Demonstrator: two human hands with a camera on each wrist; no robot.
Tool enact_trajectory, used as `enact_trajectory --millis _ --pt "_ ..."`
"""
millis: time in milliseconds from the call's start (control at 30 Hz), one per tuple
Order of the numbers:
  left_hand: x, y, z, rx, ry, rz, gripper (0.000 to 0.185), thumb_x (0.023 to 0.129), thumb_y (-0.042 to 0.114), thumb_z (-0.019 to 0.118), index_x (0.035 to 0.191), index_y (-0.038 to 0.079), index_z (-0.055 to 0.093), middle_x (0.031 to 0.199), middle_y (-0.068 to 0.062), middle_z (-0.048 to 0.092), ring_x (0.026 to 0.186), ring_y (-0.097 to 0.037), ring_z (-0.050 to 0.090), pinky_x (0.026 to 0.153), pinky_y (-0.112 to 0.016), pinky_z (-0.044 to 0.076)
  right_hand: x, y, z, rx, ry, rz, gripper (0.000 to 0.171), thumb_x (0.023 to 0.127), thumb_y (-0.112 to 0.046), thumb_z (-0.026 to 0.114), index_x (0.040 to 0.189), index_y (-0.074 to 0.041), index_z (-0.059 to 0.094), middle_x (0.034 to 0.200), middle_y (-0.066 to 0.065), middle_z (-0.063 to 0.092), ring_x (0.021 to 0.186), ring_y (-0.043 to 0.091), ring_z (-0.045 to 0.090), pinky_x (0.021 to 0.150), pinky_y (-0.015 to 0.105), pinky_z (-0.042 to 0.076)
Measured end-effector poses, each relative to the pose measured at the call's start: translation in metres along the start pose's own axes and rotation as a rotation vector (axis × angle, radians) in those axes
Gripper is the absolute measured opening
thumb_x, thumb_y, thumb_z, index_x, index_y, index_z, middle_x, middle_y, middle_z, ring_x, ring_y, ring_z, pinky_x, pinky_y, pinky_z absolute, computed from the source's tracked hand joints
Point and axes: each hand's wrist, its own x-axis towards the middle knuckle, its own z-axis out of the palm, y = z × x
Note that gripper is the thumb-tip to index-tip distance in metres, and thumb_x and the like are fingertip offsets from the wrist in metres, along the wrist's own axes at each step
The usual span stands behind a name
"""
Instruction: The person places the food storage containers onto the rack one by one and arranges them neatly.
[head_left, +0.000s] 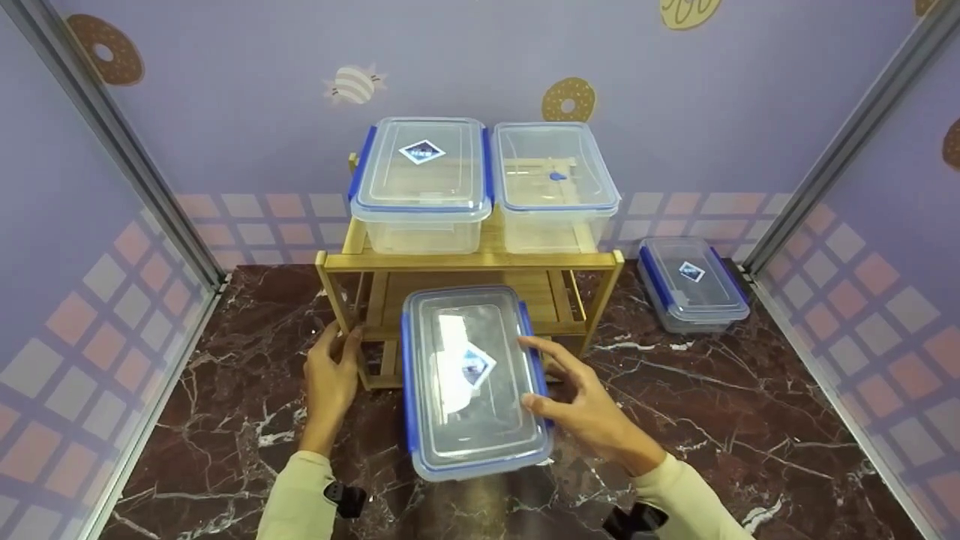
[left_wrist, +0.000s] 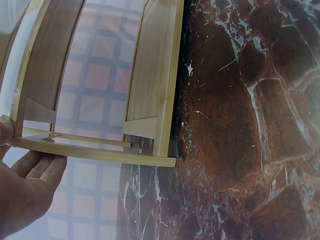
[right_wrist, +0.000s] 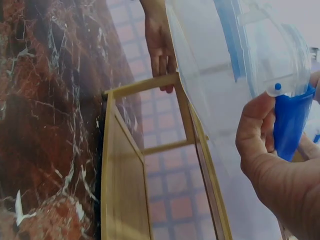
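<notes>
My right hand [head_left: 592,409] holds a clear plastic storage box [head_left: 480,420] with blue side latches by its right side. In the right wrist view its fingers curl at the blue latch [right_wrist: 290,125]. The box is raised in front of a wooden shelf rack [head_left: 472,261], lid facing up toward the head camera. My left hand [head_left: 332,375] grips the rack's left front post; in the left wrist view the fingers [left_wrist: 55,172] reach behind the wooden side bar [left_wrist: 100,154], with the thumb on the other side.
Two clear lidded boxes stand side by side on the rack's top shelf, a blue-latched one [head_left: 420,187] left and another [head_left: 555,180] right. A flatter box [head_left: 694,285] sits on the dark marble-patterned floor [head_left: 720,420] at right. Patterned walls [head_left: 480,60] enclose the back and sides.
</notes>
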Motion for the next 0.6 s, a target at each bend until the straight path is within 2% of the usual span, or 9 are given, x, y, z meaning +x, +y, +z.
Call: enact_trajectory --millis 133,300,500,600 --pt "0.0 -0.001 0.0 -0.006 0.009 0.018 0.032 0.103 0.023 0.062 0.13 0.005 0.065 0.119 -0.026 0.069 0.106 -0.042 0.069 0.089 -0.056 0.055 0.015 0.0 0.009 -0.028 0.021 0.003 0.073 0.091 -0.003 0.072 0.155 -0.012 0.039 0.124 0.027 0.055 0.099 0.038 0.067 0.076 0.053 0.06" --pt "0.0 -0.001 0.0 -0.012 0.012 0.023 0.032 0.103 0.023 0.062 0.13 0.006 0.066 0.117 -0.025 0.07 0.099 -0.04 0.071 0.084 -0.054 0.057 0.03 0.0 0.016 -0.053 0.07 -0.002 0.072 0.089 -0.004 0.074 0.153 -0.01 0.042 0.122 0.023 0.055 0.104 0.033 0.062 0.081 0.049 0.059" --pt "0.0 -0.001 0.0 -0.011 0.002 0.024 0.03 0.105 0.02 0.059 0.131 0.006 0.065 0.113 -0.025 0.071 0.094 -0.039 0.072 0.078 -0.053 0.059 0.041 -0.004 0.018 -0.053 0.109 0.034 0.071 0.089 -0.005 0.074 0.152 -0.013 0.044 0.121 0.021 0.055 0.105 0.033 0.059 0.081 0.049 0.059" --pt "0.0 -0.002 0.0 -0.007 0.004 0.025 0.029 0.105 0.018 0.059 0.129 0.006 0.066 0.108 -0.024 0.073 0.09 -0.04 0.072 0.073 -0.049 0.06 0.044 -0.005 0.018 -0.063 0.114 0.041 0.068 0.09 -0.005 0.073 0.151 -0.011 0.044 0.121 0.02 0.056 0.105 0.032 0.059 0.082 0.045 0.058"
